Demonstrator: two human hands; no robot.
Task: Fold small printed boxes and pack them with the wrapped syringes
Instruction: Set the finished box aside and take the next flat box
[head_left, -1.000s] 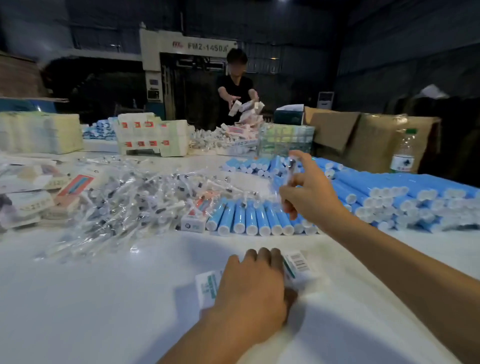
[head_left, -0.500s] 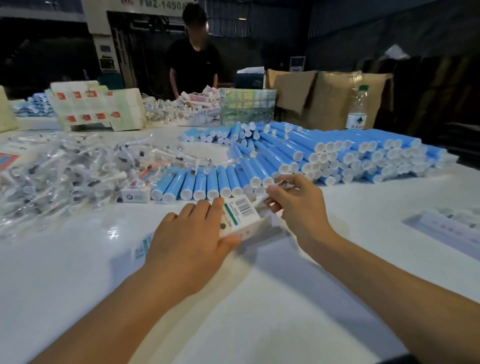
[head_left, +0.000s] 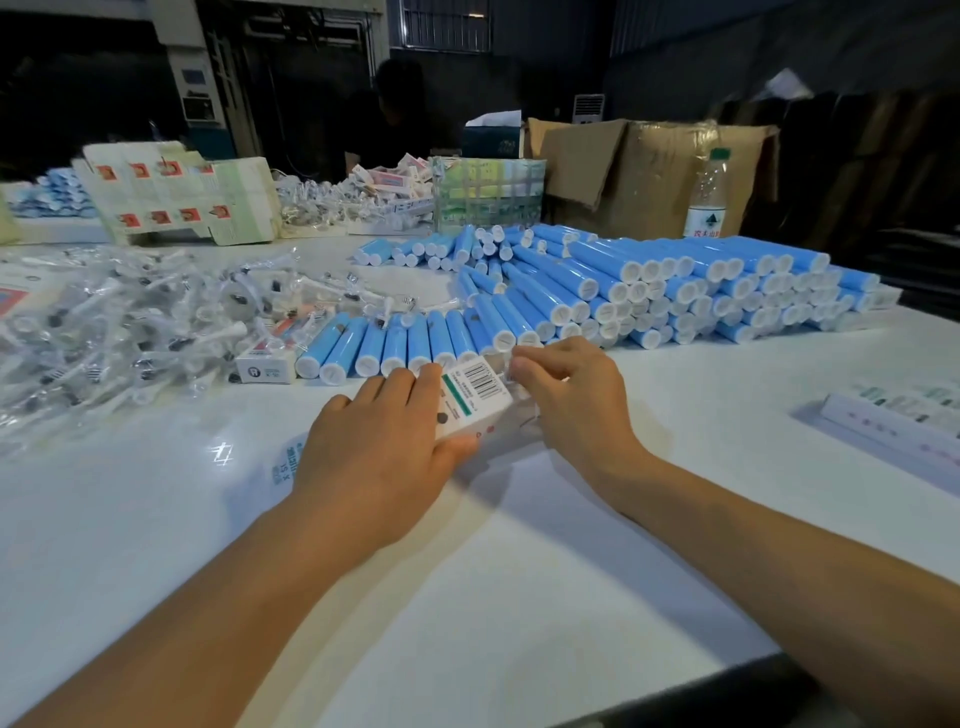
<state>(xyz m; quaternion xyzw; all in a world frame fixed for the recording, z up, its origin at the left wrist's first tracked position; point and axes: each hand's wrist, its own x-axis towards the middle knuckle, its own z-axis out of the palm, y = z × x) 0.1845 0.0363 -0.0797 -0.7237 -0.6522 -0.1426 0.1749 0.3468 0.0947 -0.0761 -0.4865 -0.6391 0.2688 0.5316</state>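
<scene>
A small white printed box (head_left: 470, 397) with a barcode and a green stripe lies on the white table (head_left: 156, 519) in front of me. My left hand (head_left: 384, 447) holds it, fingers over its top and thumb under its near edge. My right hand (head_left: 566, 400) pinches a clear wrapped syringe (head_left: 506, 366) at the box's far right end. A flat printed box blank (head_left: 285, 460) pokes out from under my left wrist. A large heap of wrapped syringes (head_left: 130, 322) lies at the left.
Rows of blue tubes (head_left: 649, 291) with white caps lie just beyond my hands. Stacks of flat box blanks (head_left: 176, 195) stand at the back left. A person (head_left: 395, 119) stands across the table. At the back right are cardboard cartons (head_left: 639, 171) and a water bottle (head_left: 705, 195).
My right hand came back from the blue tubes to the box's end with a wrapped syringe. My left hand raised the box from flat on the table. The view tilted down.
</scene>
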